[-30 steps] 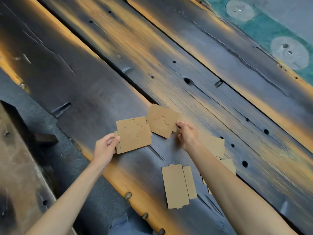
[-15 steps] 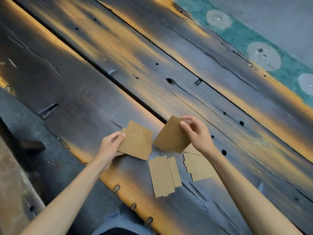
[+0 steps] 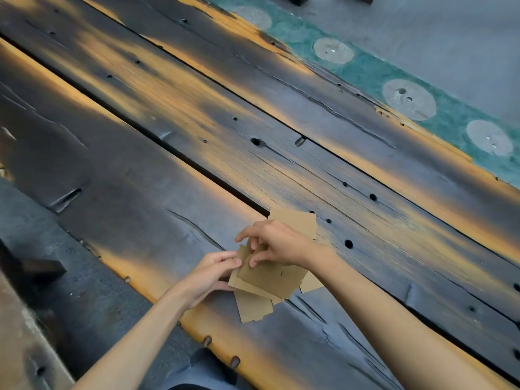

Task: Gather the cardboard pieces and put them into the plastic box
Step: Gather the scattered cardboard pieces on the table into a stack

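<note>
Two hands meet over a small heap of cardboard pieces (image 3: 267,277) near the front edge of the dark plank bench (image 3: 168,153). Head view: the left hand (image 3: 208,277) pinches the heap's left edge between thumb and fingers; the right hand (image 3: 277,243) has thumb and forefinger closed on the upper edge of the top piece, other fingers spread loosely. One loose piece (image 3: 253,308) lies flat on the bench beneath the heap, toward the front edge; another (image 3: 295,220) shows behind the right hand, and a corner (image 3: 311,284) protrudes by the right wrist. At least five pieces can be counted; overlap hides any more. They look thin, light and stiff enough to keep flat, though easily creased, so an edge pinch with the stack squared seems best. No plastic box is in view.
</note>
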Demonstrator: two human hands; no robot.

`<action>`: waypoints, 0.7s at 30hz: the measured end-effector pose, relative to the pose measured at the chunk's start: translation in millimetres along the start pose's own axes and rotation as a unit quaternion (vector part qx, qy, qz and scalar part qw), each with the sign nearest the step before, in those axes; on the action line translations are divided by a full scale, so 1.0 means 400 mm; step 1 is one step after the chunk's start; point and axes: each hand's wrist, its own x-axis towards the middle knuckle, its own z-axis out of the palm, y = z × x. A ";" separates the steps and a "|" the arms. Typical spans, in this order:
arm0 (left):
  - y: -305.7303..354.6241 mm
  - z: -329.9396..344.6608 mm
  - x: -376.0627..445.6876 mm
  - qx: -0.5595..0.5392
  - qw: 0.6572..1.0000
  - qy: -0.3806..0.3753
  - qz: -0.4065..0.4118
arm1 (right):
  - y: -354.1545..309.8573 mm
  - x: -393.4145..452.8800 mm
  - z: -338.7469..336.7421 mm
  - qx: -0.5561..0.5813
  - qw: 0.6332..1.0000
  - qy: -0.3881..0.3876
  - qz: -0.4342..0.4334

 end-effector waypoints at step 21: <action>-0.077 0.034 -0.001 0.068 0.997 0.035 -0.002 | 0.006 -0.061 0.143 0.037 0.985 0.168 0.024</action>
